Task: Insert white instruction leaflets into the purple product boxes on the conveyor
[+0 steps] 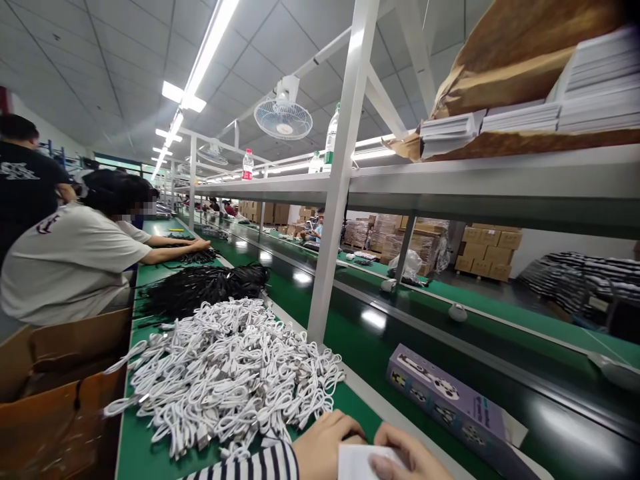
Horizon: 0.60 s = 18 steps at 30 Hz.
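Along the green tabletop (133, 453), my right fingers (400, 453) press a white paper sheet (365, 463), light and floppy, best held by its edge; my left fingers (340, 433) curl just beside it, their grip unclear, near white USB cables (225, 373).

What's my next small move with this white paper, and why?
Probably shift the paper slightly right, away from the white cables: the heap lies just beside your left hand, and its loose loops could catch the sheet.
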Tool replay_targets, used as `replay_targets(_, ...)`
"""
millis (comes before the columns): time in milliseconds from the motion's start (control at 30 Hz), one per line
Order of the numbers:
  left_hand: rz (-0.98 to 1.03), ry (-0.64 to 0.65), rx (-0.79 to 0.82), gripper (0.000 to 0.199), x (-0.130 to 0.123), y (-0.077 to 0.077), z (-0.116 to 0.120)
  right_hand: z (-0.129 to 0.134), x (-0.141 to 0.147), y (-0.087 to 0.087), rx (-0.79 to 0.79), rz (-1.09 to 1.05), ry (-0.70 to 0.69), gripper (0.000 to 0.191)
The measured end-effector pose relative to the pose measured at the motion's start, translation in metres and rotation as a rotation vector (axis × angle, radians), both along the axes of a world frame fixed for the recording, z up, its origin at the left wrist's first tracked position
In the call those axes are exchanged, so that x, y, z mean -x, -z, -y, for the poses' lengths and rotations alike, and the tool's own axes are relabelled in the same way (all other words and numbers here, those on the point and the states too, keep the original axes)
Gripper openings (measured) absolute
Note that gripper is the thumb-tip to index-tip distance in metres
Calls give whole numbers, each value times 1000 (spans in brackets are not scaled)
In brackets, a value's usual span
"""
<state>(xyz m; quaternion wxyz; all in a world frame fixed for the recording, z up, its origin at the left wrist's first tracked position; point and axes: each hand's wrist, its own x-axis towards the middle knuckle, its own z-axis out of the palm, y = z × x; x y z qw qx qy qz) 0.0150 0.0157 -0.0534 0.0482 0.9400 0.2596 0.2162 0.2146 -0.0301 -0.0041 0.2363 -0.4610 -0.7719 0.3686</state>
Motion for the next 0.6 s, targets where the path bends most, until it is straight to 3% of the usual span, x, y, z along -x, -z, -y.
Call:
replay_targets(100, 17, -23, 83, 23, 0, -10, 7, -7, -8, 7, 76, -162, 165, 55)
replay_targets(167, 92, -8, 237, 22, 0, -22, 14, -4, -9, 7, 84, -201, 227, 53)
replay_targets(300, 363, -25, 625, 53, 0, -42, 24, 1, -9, 4, 50, -285, 303, 52)
replay_targets(467, 517, 113, 809, 38, -2, -39, 21, 1, -9, 2, 18, -274, 276, 51)
replay_targets(600, 725, 125, 899, 39, -4, -32, 14, 5, -8, 1, 78, -338, 263, 51)
